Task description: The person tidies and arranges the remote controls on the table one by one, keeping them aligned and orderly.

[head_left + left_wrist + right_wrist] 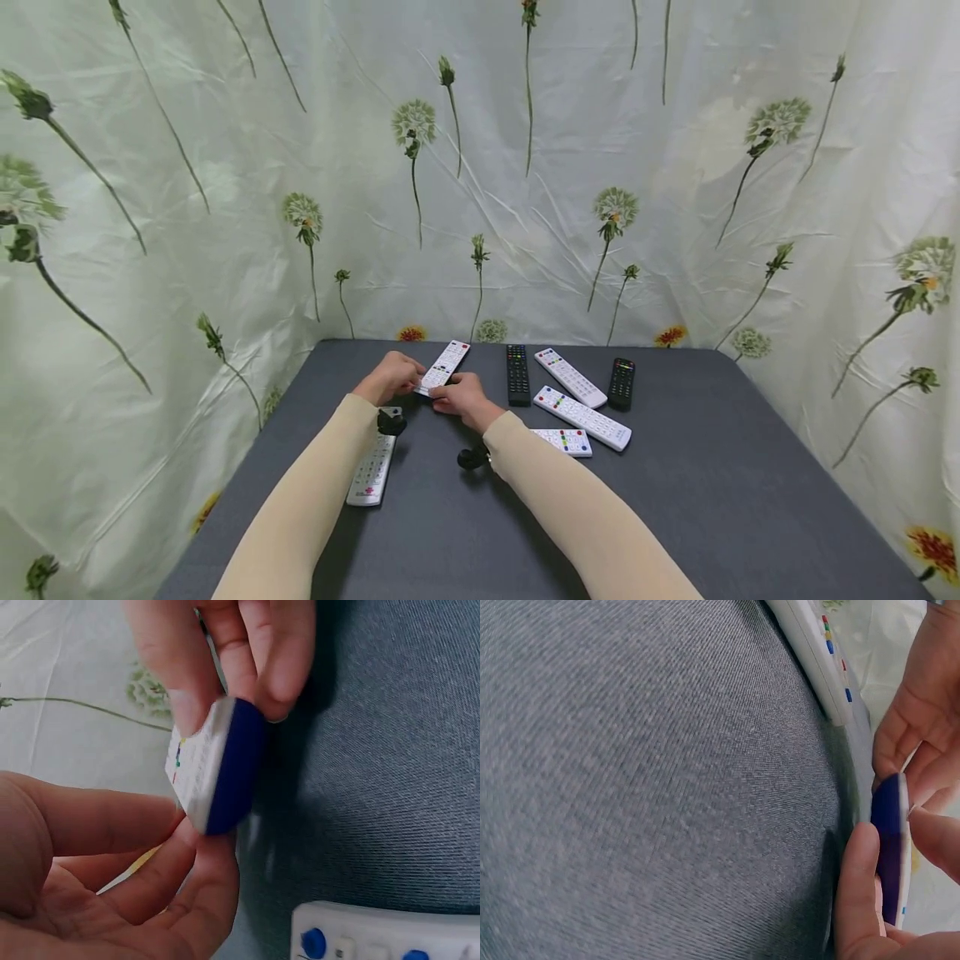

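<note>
Toward the back of the table, both hands hold one white remote control (447,362) between them. Its face, with a red button at the far end, is turned up. A dark blue end and underside (241,769) show in the wrist views. My left hand (393,377) pinches the left edge near the close end, thumb on one side and fingers on the other. The right hand (467,395) grips the opposite edge, its thumb over the near end. Under the left wrist lies another white remote (371,473), partly covered by the sleeve and a black wrist camera (391,422).
Right of the hands lie a long black remote (517,375), a white remote (572,377), a second white one (585,418) and a short black one (621,383). The right sleeve partly hides another white remote (566,442). A flowered curtain (480,167) hangs behind the dark table (712,492).
</note>
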`<action>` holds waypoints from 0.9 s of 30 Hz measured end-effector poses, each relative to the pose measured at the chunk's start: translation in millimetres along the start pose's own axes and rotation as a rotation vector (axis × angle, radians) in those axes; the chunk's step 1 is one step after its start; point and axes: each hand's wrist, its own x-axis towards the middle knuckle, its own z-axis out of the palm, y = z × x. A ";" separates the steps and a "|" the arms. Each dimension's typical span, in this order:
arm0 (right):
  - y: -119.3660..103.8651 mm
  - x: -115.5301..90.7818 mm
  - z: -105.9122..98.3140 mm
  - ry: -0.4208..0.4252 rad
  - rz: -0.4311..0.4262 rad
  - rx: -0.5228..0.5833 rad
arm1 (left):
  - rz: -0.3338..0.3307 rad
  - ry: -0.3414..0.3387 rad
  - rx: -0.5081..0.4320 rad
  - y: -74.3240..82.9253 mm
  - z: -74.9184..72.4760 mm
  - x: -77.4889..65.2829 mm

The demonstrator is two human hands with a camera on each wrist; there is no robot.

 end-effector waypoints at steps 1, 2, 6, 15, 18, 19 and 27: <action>-0.3 -0.4 -1.0 0.002 0.000 0.003 | -0.002 0.002 0.000 1.2 1.1 0.1; -1.0 -0.5 -1.9 0.000 0.000 0.006 | -0.003 0.002 -0.001 2.0 2.0 0.9; -4.8 0.4 -5.2 -0.010 0.011 0.012 | -0.012 0.015 -0.001 4.7 4.4 0.8; -10.0 -0.9 -10.2 -0.009 0.012 -0.037 | -0.029 0.001 -0.027 9.9 6.8 -8.5; -10.8 -3.2 -11.5 -0.021 0.014 -0.037 | -0.032 -0.003 -0.035 9.8 6.9 -12.1; -10.9 -4.2 -12.1 -0.024 0.013 -0.039 | -0.031 -0.002 -0.037 9.9 7.0 -13.5; -10.0 -14.2 -16.2 -0.031 -0.034 -0.050 | -0.021 0.009 -0.069 8.0 12.8 -21.9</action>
